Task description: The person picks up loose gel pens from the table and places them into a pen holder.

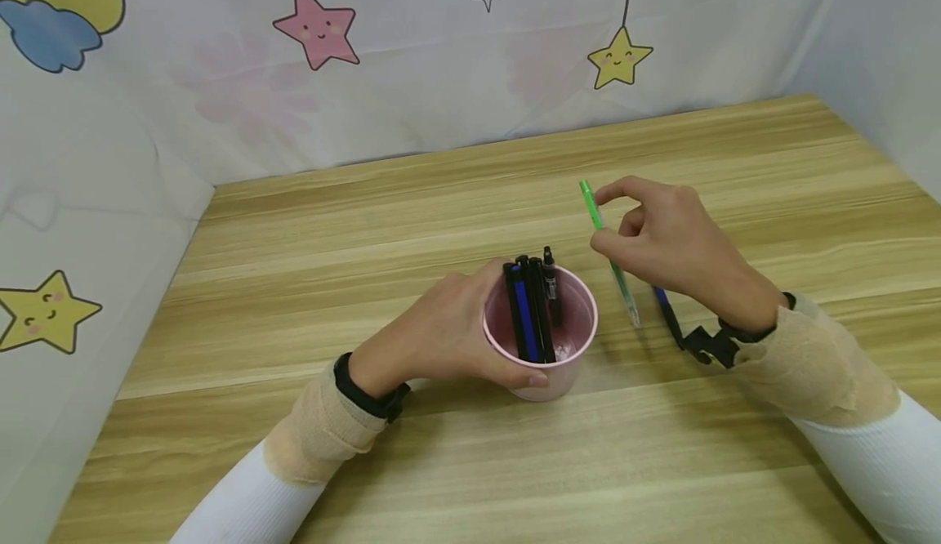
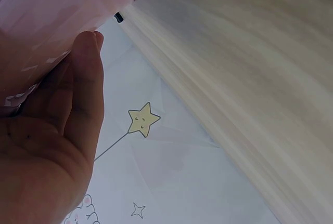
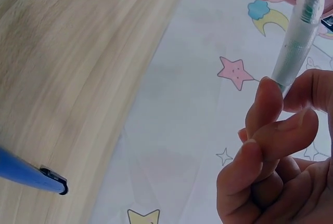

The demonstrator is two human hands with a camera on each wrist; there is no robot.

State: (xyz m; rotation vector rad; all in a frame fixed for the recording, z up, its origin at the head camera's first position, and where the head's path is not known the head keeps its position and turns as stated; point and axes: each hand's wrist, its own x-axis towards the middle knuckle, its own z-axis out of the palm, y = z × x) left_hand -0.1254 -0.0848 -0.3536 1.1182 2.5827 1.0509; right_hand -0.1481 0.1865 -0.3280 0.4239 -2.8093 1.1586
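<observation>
My left hand [image 1: 448,323] grips a pink cup [image 1: 546,384] from its left side, the thumb along the near wall below the rim. Inside the cup, several black and blue pens [image 1: 525,315] lean against the left side, and a slimmer black pen [image 1: 550,287] stands right of them. To the right of the cup, my right hand [image 1: 672,238] pinches a green pen [image 1: 623,287] between thumb and fingers. The pen slants, its green end up and its clear end low. Its clear, ribbed grip [image 3: 294,52] shows in the right wrist view, overlapping the cup.
A blue pen [image 1: 667,315] lies on the wooden table [image 1: 331,217], partly hidden under my right wrist. Behind and left of the table hangs a white cloth [image 1: 426,62] printed with stars. Black straps circle both wrists.
</observation>
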